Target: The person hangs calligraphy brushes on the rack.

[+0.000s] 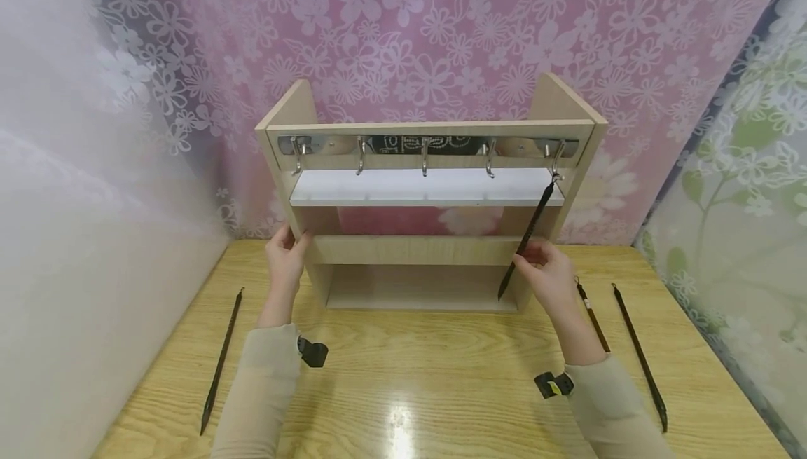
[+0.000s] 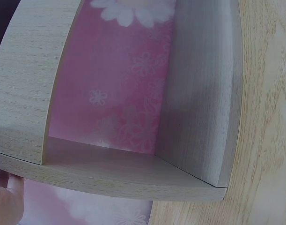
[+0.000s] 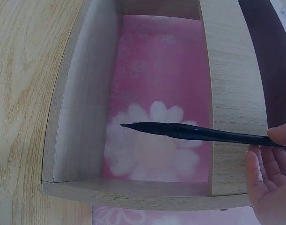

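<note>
A pale wooden shelf rack (image 1: 416, 250) carries a metal strip of several hooks. My right hand (image 1: 547, 273) pinches a black calligraphy brush (image 1: 534, 224) by its lower handle, between thumb and fingers. The brush slants, tip down, and its top loop is at the rightmost hook (image 1: 557, 159). In the right wrist view the dark brush tip (image 3: 145, 127) points left across the rack's lower opening. My left hand (image 1: 286, 259) grips the rack's left side panel; in the left wrist view only part of this hand (image 2: 7, 199) shows at the panel's edge.
A black brush (image 1: 222, 361) lies on the wooden table (image 1: 403, 375) at the left. To the right lie a brown-handled brush (image 1: 592, 315) and another black brush (image 1: 639, 357). A flowered pink backdrop (image 1: 416, 31) hangs behind the rack.
</note>
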The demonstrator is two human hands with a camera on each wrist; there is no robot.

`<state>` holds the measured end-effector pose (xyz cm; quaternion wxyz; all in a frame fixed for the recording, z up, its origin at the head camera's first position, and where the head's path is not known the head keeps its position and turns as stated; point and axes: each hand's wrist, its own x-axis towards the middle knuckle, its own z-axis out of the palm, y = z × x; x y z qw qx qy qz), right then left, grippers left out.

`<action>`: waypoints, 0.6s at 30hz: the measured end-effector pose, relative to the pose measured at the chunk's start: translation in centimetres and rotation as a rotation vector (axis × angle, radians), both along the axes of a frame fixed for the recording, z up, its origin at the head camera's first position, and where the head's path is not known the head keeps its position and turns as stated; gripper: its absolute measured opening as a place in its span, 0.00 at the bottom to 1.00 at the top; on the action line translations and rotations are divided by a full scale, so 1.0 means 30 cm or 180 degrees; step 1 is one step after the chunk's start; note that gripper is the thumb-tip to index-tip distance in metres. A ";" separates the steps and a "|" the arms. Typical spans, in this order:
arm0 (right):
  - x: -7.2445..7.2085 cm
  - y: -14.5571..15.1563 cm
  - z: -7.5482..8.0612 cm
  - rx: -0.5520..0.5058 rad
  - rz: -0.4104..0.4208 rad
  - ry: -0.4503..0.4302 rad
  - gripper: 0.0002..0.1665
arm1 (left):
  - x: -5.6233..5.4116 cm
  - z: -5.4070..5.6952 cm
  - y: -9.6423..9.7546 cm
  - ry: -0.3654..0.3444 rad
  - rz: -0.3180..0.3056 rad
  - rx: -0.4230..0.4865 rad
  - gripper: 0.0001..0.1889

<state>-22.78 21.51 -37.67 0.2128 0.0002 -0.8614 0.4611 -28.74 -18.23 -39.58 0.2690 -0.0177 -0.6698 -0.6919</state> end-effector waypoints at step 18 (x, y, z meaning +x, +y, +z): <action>0.000 -0.001 0.001 0.0010 -0.0036 0.0091 0.11 | 0.007 0.004 0.002 0.0011 0.0008 -0.0065 0.17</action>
